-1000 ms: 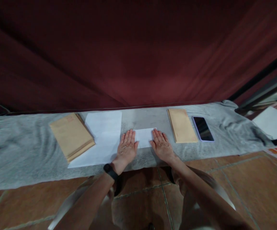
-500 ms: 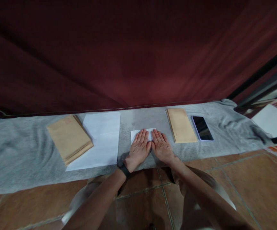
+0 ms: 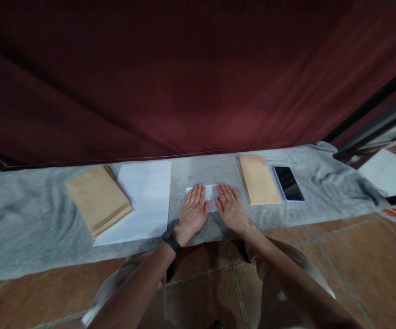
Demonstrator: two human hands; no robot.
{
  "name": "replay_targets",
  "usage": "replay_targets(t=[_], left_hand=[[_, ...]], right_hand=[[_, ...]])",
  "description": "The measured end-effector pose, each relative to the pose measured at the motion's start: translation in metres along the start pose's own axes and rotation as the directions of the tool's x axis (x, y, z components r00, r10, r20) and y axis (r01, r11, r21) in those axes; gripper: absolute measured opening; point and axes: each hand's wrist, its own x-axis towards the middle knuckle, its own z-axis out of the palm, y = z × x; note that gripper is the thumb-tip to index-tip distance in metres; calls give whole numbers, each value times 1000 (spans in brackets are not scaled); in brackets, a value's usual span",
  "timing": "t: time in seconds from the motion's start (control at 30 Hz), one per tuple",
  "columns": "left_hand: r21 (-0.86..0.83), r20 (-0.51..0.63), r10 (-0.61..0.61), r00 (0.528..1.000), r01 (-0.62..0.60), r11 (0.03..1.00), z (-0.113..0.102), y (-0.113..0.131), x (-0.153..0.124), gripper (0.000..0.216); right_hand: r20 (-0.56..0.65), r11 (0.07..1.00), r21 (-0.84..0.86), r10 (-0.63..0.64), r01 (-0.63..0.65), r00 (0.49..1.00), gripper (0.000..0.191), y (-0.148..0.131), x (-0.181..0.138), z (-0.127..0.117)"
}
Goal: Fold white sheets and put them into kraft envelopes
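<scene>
A small white sheet of paper, seemingly folded, lies on the grey cloth in front of me. Flat on its left part rests my left hand, fingers stretched out. My right hand presses on the right end, palm down and fingers extended. Between the two hands a strip of the paper shows; the rest is hidden beneath them. Neither hand grips anything. A dark watch is on the left wrist.
To the left, a stack of brown envelopes lies partly over white paper sheets. More brown envelopes lie right of my hands, beside a phone in a light purple case. Behind the cloth hangs a dark red curtain.
My left hand has slid a little to the left along the paper, widening the gap between the hands. The right hand has stayed almost in place.
</scene>
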Motion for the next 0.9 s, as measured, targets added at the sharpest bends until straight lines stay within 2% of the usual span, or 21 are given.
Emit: replay_targets(t=[0.2, 0.5, 0.9], left_hand=[[-7, 13, 33, 999, -33, 999, 0, -2, 0, 59], [5, -1, 5, 1000, -5, 1000, -2, -4, -2, 58], [42, 0, -54, 999, 54, 998, -6, -11, -6, 58]], right_hand=[[57, 990, 53, -132, 129, 990, 55, -15, 4, 3], [26, 995, -46, -85, 86, 996, 52, -11, 4, 11], [15, 997, -71, -19, 20, 1000, 52, 0, 2, 9]])
